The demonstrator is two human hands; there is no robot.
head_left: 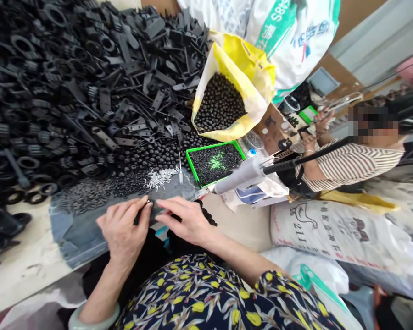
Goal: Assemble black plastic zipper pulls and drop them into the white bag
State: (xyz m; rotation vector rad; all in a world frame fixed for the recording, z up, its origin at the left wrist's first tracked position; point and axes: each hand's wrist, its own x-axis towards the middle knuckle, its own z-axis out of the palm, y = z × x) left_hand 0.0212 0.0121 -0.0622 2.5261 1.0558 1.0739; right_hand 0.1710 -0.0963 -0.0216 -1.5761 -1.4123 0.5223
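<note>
My left hand [125,227] is closed in a pinch at the near edge of the grey mat [89,233]. Between its thumb and forefinger is a small dark piece [150,202] with a shiny spot; its exact kind is too small to make out. Just to the right, my right hand [187,220] has its fingers stretched out and its thumb apart, with nothing visible between them. Beyond both hands lie a heap of silver pins [162,178] and a small screwdriver [181,176] with a clear handle. Tiny black parts [89,195] spread over the mat to the left.
A large heap of black plastic parts [124,78] covers the back left. A green tray [190,165] and a yellow bag [258,64] hold small black pieces. A grey-white tool [239,176] juts in from the right. A co-worker [351,160] sits beyond, near full sacks [330,229].
</note>
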